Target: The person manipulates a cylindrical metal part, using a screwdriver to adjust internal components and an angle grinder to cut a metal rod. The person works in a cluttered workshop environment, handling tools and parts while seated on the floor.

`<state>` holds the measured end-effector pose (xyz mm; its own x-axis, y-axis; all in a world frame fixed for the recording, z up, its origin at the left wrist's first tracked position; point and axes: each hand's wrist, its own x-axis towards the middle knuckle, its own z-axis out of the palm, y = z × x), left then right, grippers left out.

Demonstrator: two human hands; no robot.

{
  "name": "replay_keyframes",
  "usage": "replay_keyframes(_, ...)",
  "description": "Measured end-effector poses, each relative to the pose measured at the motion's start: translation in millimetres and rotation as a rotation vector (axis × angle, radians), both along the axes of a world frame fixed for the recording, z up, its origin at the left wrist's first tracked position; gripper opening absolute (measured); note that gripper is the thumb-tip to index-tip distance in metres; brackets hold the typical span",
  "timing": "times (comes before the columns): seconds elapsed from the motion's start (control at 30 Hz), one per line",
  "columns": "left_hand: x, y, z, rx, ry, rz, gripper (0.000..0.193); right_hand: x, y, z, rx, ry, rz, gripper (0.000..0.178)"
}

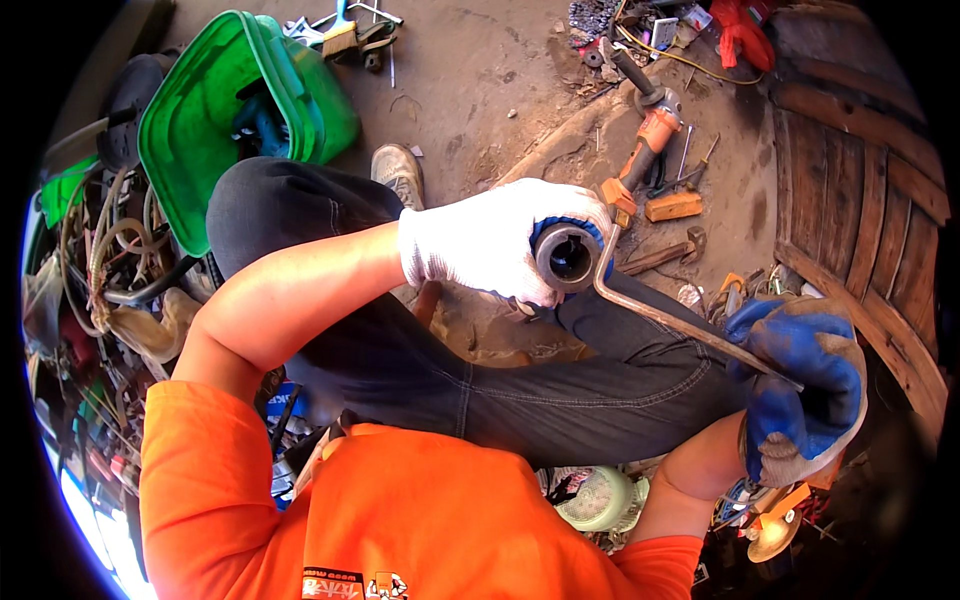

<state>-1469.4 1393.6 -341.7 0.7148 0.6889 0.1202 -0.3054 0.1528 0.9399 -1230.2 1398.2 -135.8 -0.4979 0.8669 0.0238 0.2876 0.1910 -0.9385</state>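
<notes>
My left hand [480,238], in a white knit glove with a blue palm, is closed around a thick-walled metal tube [549,262]. Its round open end faces up toward me, with a dark bore. In my right hand [815,370], gloved in blue-coated knit, the straight end of a long bent metal bar [670,318] is gripped. The bar's curved end lies close against the tube's right side; whether they touch I cannot tell. Both hands are above my legs in dark trousers, and the tube's lower part is hidden by my left hand.
An orange angle grinder [655,130] lies on the ground ahead, beside a wooden block [673,206] and a hammer [690,245]. A green bucket [175,150] stands at left, near tangled hoses [105,250]. Wooden planks [850,190] rise at right; a brush [340,38] lies far ahead.
</notes>
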Motion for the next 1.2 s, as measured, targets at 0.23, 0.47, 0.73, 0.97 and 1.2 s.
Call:
replay_keyframes(0.23,2,-4,8,0.097,0.062,0.078,0.045,-1,9,8,0.118,-0.169,0.162,0.034)
replay_keyframes(0.47,-1,-11,4,0.140,0.078,0.184,0.048,-31,-6,10,0.244,-0.298,0.238,0.039)
replay_keyframes(0.73,6,-17,2,0.232,0.088,0.297,0.047,-70,-36,12,0.411,-0.575,0.218,0.041)
replay_keyframes(0.97,2,-15,3,0.256,0.103,0.318,0.041,-75,-52,-6,0.512,-0.538,0.066,0.035)
replay_keyframes(1.2,3,-15,6,0.292,0.161,0.325,0.041,-78,-53,-4,0.544,-0.577,0.052,0.022)
